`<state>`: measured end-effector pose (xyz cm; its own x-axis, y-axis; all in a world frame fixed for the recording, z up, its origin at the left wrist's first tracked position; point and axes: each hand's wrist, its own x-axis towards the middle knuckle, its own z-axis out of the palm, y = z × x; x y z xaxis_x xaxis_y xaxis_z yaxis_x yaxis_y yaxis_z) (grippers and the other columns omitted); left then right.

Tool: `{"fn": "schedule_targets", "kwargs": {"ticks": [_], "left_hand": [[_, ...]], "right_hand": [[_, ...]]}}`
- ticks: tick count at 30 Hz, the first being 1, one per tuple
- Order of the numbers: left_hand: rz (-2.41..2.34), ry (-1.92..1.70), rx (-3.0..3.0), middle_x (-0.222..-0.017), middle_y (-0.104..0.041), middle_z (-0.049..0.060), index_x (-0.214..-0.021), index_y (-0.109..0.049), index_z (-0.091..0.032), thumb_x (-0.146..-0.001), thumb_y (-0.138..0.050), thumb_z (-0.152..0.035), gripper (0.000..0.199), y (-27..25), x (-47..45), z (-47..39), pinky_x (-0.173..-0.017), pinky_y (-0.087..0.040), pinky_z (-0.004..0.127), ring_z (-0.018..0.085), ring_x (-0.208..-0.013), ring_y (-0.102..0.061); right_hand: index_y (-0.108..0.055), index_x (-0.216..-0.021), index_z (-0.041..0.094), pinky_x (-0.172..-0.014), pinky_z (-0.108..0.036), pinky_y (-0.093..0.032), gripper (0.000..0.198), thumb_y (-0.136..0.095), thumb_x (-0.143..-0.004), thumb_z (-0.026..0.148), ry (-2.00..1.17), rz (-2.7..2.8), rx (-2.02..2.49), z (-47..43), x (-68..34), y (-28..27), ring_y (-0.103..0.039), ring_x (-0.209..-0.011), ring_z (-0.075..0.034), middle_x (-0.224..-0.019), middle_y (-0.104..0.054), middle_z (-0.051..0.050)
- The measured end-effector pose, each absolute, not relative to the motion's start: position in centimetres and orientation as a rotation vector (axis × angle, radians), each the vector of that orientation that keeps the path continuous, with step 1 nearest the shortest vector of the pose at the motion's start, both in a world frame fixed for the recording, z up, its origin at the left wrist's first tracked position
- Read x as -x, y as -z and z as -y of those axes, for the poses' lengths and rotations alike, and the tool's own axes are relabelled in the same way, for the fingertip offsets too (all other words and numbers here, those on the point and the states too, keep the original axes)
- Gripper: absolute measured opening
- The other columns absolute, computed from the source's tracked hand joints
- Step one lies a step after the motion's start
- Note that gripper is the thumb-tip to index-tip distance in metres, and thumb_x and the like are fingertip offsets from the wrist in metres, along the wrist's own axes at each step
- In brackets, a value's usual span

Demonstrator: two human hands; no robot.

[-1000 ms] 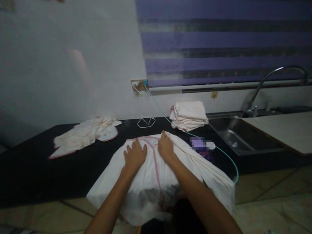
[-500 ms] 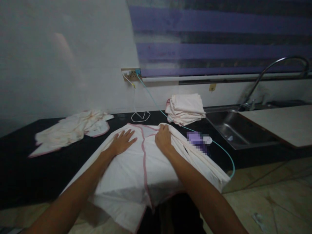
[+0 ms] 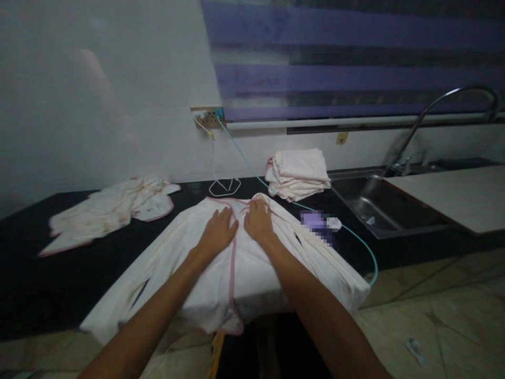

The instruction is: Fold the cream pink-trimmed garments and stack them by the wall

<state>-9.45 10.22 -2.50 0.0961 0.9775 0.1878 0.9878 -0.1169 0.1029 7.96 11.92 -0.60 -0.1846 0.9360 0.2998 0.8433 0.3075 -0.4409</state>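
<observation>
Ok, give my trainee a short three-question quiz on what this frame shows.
1. True or false: both hands lie flat on the pink-trimmed cloth.
2. Where is the folded stack? A) in the sink B) on the counter, left of the sink C) on the floor
3. Fill in: the crumpled cloth lies on the person's ____ side.

Key: 1. True: left hand and right hand rest open on it. 2. B: beside the sink. 3. Left.

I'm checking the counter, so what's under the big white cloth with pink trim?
The white cloth lies on the black counter, its front edge hanging over. Both hands, left hand and right hand, press flat on top. Anything beneath it is covered.
</observation>
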Motion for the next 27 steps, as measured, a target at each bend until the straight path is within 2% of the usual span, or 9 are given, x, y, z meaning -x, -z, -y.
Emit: {"fn": "schedule_targets", "kwargs": {"ticks": [3, 8, 10, 13, 15, 18, 22, 27], "left_hand": [[2.108, 0.241, 2.311, -0.171, -0.027, 0.008, -0.163, -0.033, -0.022, -0.104, -0.023, -0.058, 0.070, 3.2, 7.7, -9.4, -0.125, -0.023, 0.062, 0.040, -0.158, -0.023], [2.077, 0.242, 2.311, -0.172, -0.025, 0.006, -0.164, -0.032, -0.025, -0.103, -0.023, -0.061, 0.071, 3.8, 8.3, -9.8, -0.125, -0.023, 0.063, 0.039, -0.158, -0.020], [2.076, 0.250, 2.316, -0.172, -0.025, 0.006, -0.164, -0.032, -0.025, -0.103, -0.023, -0.062, 0.072, 3.8, 8.5, -9.9, -0.125, -0.023, 0.063, 0.039, -0.158, -0.021], [2.083, 0.246, 2.326, -0.172, -0.026, 0.005, -0.164, -0.032, -0.025, -0.103, -0.023, -0.062, 0.072, 3.7, 8.5, -9.9, -0.126, -0.023, 0.063, 0.038, -0.159, -0.020], [2.085, 0.249, 2.327, -0.172, -0.026, 0.005, -0.164, -0.032, -0.025, -0.103, -0.023, -0.061, 0.071, 3.6, 8.4, -9.8, -0.126, -0.022, 0.062, 0.038, -0.159, -0.020], [2.095, 0.261, 2.328, -0.172, -0.025, 0.004, -0.164, -0.032, -0.027, -0.103, -0.022, -0.062, 0.072, 3.5, 8.5, -9.8, -0.126, -0.022, 0.061, 0.037, -0.159, -0.020], [2.111, 0.249, 2.331, -0.172, -0.026, 0.004, -0.164, -0.032, -0.028, -0.102, -0.022, -0.063, 0.072, 3.3, 8.5, -9.7, -0.126, -0.023, 0.060, 0.037, -0.159, -0.021], [2.113, 0.252, 2.317, -0.172, -0.026, 0.005, -0.163, -0.033, -0.026, -0.102, -0.024, -0.061, 0.071, 3.1, 8.1, -9.5, -0.126, -0.024, 0.059, 0.036, -0.158, -0.023]], "right_hand": [[-0.048, -0.146, 0.005, -0.123, -0.046, -0.031, 0.050, -0.044, -0.097, 0.013, -0.225, 2.002, 1.452, -10.2, -9.1, -1.2, -0.040, -0.143, -0.029, -0.153, -0.046, -0.023], [-0.055, -0.136, 0.012, -0.114, -0.045, -0.043, 0.040, -0.046, -0.098, 0.024, -0.149, 1.921, 1.225, -1.1, -16.7, -2.0, -0.053, -0.130, -0.029, -0.134, -0.061, -0.018], [-0.056, -0.133, 0.015, -0.110, -0.048, -0.045, 0.038, -0.047, -0.099, 0.030, -0.075, 1.781, 1.329, 3.2, -21.4, -0.4, -0.058, -0.123, -0.030, -0.127, -0.064, -0.017], [-0.055, -0.135, 0.016, -0.098, -0.052, -0.051, 0.050, -0.056, -0.095, 0.045, -0.014, 1.633, 1.609, 7.8, -28.1, 2.9, -0.061, -0.110, -0.033, -0.120, -0.066, -0.018], [-0.061, -0.127, 0.017, -0.091, -0.050, -0.052, 0.048, -0.060, -0.092, 0.049, -0.051, 1.631, 1.714, 9.0, -31.2, 4.4, -0.063, -0.100, -0.032, -0.108, -0.067, -0.016], [-0.068, -0.104, 0.021, -0.083, -0.044, -0.052, 0.033, -0.060, -0.089, 0.049, -0.162, 1.711, 1.760, 9.2, -33.7, 4.7, -0.063, -0.087, -0.029, -0.092, -0.065, -0.011], [-0.062, -0.078, 0.024, -0.079, -0.039, -0.048, 0.018, -0.060, -0.084, 0.040, -0.217, 1.811, 1.710, 8.6, -34.4, 2.8, -0.062, -0.084, -0.026, -0.086, -0.063, -0.008], [-0.048, -0.073, 0.024, -0.066, -0.030, -0.041, 0.015, -0.054, -0.085, 0.029, -0.378, 1.868, 1.628, 9.1, -33.5, 0.4, -0.057, -0.069, -0.020, -0.072, -0.060, -0.001]]}}
